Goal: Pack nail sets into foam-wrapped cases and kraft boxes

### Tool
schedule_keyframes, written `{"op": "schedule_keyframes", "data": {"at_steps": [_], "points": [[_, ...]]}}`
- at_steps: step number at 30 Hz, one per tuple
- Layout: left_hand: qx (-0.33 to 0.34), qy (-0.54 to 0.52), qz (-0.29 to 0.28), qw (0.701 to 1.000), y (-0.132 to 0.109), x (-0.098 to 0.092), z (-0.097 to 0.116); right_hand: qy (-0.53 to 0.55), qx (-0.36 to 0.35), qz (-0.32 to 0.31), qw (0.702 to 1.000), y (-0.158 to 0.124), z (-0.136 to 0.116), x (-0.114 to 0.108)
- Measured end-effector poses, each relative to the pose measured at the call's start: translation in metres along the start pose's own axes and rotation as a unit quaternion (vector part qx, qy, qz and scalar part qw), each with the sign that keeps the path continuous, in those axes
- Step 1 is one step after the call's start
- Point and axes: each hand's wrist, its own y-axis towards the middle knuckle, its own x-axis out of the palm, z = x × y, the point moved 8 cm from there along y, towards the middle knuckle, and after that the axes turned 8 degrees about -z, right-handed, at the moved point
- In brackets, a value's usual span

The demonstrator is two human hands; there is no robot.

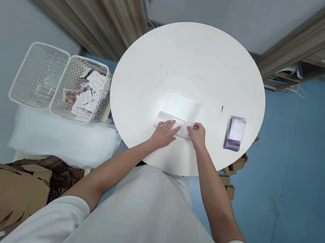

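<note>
A thin white foam sheet (180, 108) lies on the round white table (192, 59), its near edge folded or rolled into a narrow band. My left hand (165, 132) presses flat on the left part of that band, fingers spread. At the band's right end, my right hand (198, 134) pinches the sheet with curled fingers. Both hands sit close to the table's near edge.
A small card or phone (235, 133) lies on the table to the right. Two white baskets (40, 75) stand at the left, one holding several small packets (87, 95). White foam sheets (62, 137) and cardboard boxes (11, 191) lie below them. Small boxes (236, 168) sit on the blue floor.
</note>
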Motion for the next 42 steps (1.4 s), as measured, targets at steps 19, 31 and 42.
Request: {"op": "schedule_keyframes", "data": {"at_steps": [19,31,42], "points": [[0.058,-0.061,0.003,0.996,-0.021,-0.003,-0.001,-0.266,-0.177,-0.098,0.942,-0.012,-0.029,0.03],[-0.426,-0.576,0.188,0.672,-0.055,0.034,-0.078,-0.238,-0.175,-0.123,0.947,-0.015,-0.015,0.042],[-0.233,-0.475,0.075,0.845,-0.007,0.007,-0.042,-0.252,-0.195,-0.126,0.939,-0.019,-0.022,0.051]]}}
